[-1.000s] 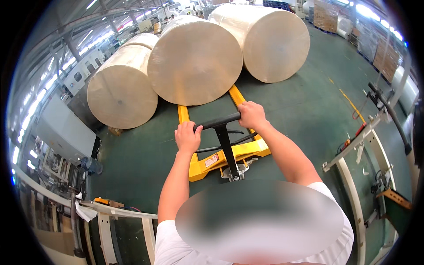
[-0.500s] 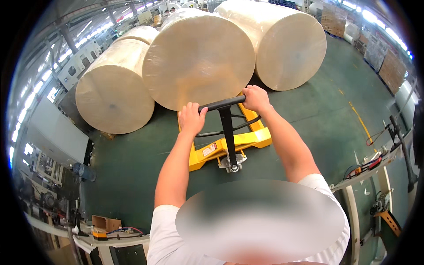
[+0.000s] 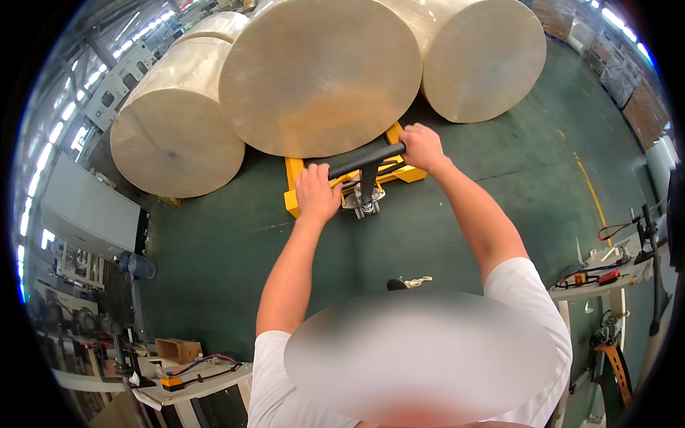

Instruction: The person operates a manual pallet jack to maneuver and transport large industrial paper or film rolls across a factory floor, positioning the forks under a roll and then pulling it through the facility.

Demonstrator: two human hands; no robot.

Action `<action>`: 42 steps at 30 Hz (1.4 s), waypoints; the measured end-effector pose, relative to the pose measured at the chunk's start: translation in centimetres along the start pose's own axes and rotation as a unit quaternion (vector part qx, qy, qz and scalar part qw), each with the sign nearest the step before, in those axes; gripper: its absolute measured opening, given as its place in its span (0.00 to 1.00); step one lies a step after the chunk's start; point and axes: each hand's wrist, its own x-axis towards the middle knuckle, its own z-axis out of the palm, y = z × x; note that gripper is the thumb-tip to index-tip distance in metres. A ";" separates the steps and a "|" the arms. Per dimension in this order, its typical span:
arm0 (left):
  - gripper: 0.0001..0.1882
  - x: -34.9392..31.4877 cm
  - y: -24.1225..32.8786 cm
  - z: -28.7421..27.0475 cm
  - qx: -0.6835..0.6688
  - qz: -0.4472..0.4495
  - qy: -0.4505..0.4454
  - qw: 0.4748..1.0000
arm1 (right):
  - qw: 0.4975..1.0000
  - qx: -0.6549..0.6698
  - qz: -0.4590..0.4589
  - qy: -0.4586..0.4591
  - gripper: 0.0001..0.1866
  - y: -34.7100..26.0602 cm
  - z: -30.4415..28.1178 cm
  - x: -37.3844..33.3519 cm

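Observation:
Both my hands grip the black crossbar handle [image 3: 365, 161] of a yellow pallet jack [image 3: 294, 191]. My left hand [image 3: 316, 192] is closed on the handle's left end, and my right hand [image 3: 421, 146] on its right end. The jack's forks run under a huge beige paper roll [image 3: 321, 75] lying on its side straight ahead. Only the jack's yellow rear and its small steering wheels [image 3: 365, 207] show; the forks are hidden under the roll.
Two more big paper rolls lie either side: one to the left [image 3: 175, 121], one to the right [image 3: 481, 57]. A grey cabinet [image 3: 89, 217] stands at left. White workbenches with tools sit at lower left [image 3: 196, 374] and right [image 3: 606, 271]. The floor is green.
The jack has rolled further under the middle roll, so less yellow shows. The rolls loom closer, and my arms are stretched further forward with both hands still on the handle.

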 end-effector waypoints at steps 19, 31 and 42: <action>0.14 -9.2 -4.1 12.7 -0.037 -0.035 -0.405 0.913 | 0.897 0.027 -0.054 -0.438 0.13 -1.8 12.9 -10.5; 0.23 3.7 -10.1 10.3 -0.148 -0.025 -0.534 0.832 | 0.880 0.051 0.023 -0.473 0.13 -1.5 11.1 1.0; 0.18 5.3 -10.5 10.2 -0.119 -0.015 -0.481 0.869 | 0.824 0.128 0.018 -0.552 0.18 0.2 9.3 5.7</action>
